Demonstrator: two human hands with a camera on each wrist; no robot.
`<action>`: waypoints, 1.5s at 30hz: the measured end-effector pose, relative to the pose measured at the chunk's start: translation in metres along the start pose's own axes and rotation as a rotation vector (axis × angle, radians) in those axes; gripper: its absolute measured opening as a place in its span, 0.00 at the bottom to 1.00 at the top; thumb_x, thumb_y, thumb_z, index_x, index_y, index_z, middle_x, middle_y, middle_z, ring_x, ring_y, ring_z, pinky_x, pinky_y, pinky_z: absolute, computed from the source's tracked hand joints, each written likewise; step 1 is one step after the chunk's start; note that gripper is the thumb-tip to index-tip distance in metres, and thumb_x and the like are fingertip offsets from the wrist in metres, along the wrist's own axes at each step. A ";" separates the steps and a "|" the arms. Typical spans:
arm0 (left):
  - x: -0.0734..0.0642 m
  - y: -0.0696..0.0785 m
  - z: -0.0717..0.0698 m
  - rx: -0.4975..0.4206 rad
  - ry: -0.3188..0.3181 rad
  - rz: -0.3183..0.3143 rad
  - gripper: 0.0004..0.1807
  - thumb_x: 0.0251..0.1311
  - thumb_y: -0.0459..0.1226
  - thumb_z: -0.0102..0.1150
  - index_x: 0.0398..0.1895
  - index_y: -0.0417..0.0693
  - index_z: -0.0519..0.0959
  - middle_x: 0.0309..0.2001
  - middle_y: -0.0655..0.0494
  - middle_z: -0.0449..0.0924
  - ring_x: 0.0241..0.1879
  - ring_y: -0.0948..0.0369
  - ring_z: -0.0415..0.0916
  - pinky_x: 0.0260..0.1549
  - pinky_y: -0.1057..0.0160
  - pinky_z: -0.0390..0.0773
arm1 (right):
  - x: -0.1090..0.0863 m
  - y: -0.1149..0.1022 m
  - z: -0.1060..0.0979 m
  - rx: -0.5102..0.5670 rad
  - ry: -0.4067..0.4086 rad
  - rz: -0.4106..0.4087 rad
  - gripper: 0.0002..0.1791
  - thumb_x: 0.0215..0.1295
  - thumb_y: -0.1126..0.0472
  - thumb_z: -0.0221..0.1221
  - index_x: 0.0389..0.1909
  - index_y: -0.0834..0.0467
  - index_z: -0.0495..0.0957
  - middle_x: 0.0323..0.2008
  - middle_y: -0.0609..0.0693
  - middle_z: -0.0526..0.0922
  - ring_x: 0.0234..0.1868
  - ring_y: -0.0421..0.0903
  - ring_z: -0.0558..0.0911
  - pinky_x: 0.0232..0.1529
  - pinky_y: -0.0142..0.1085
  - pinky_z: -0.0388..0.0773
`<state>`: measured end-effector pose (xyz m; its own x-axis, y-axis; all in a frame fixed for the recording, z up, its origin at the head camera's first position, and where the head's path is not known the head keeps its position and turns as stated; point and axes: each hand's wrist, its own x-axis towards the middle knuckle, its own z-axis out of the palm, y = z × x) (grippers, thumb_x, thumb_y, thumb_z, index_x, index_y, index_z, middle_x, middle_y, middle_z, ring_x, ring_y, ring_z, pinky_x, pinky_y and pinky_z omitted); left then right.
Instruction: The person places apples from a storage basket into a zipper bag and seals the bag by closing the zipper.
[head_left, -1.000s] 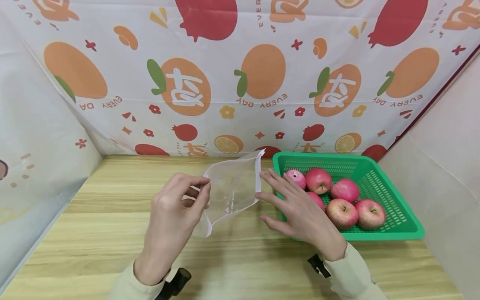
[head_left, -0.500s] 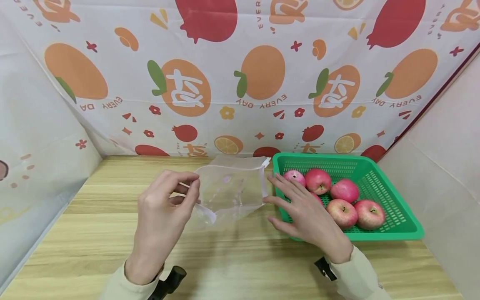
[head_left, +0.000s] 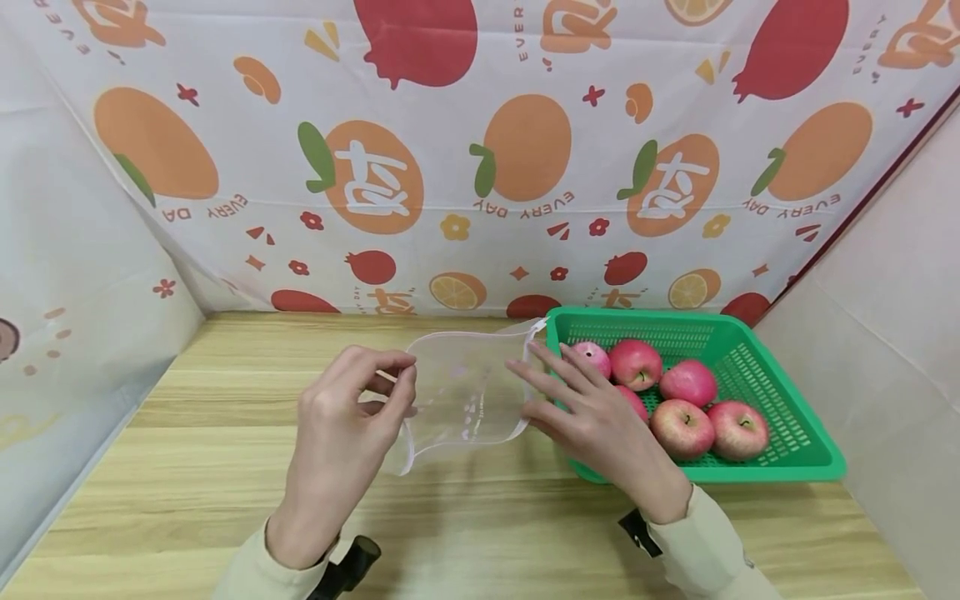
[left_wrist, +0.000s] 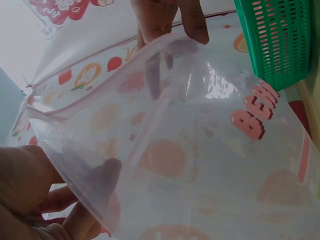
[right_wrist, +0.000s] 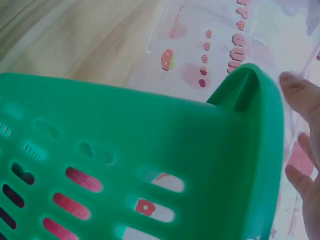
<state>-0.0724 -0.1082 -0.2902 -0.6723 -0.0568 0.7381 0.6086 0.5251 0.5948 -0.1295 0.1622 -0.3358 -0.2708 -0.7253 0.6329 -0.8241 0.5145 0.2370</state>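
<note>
Clear zip bag [head_left: 450, 404] is over the table [head_left: 225, 408], beside the green basket [head_left: 720, 474]. Left hand [head_left: 337, 433] pinches one rim; right hand [head_left: 596, 421] spread at the other. Likely mouth-opening; next needs rims held apart.

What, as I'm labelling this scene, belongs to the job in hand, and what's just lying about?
Job in hand:
clear bag
left hand, pinching one edge
right hand, at the opposite edge

Around it, not held:
apples and green basket, role unclear
wooden table
patterned cloth
</note>
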 end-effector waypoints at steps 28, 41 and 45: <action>-0.001 0.004 -0.001 -0.038 -0.082 -0.055 0.16 0.54 0.16 0.64 0.44 0.38 0.84 0.31 0.55 0.79 0.23 0.67 0.82 0.21 0.74 0.83 | -0.003 0.001 0.000 -0.016 -0.077 -0.042 0.05 0.69 0.60 0.65 0.42 0.54 0.81 0.55 0.48 0.85 0.65 0.49 0.80 0.77 0.53 0.63; -0.001 0.002 -0.002 0.008 -0.073 -0.032 0.15 0.53 0.16 0.63 0.43 0.33 0.85 0.30 0.55 0.80 0.23 0.66 0.82 0.21 0.76 0.82 | -0.004 0.000 -0.001 -0.008 -0.127 0.003 0.09 0.67 0.60 0.66 0.45 0.53 0.78 0.41 0.42 0.86 0.59 0.46 0.83 0.76 0.55 0.63; 0.000 0.001 -0.004 0.041 -0.070 -0.023 0.14 0.54 0.17 0.63 0.42 0.34 0.86 0.30 0.55 0.80 0.24 0.66 0.82 0.22 0.77 0.82 | -0.006 0.000 -0.005 0.015 -0.149 0.043 0.08 0.67 0.61 0.66 0.45 0.52 0.80 0.43 0.42 0.87 0.57 0.46 0.83 0.76 0.55 0.62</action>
<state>-0.0696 -0.1110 -0.2884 -0.7146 -0.0105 0.6995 0.5759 0.5588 0.5968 -0.1251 0.1686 -0.3361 -0.3759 -0.7630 0.5259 -0.8169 0.5407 0.2006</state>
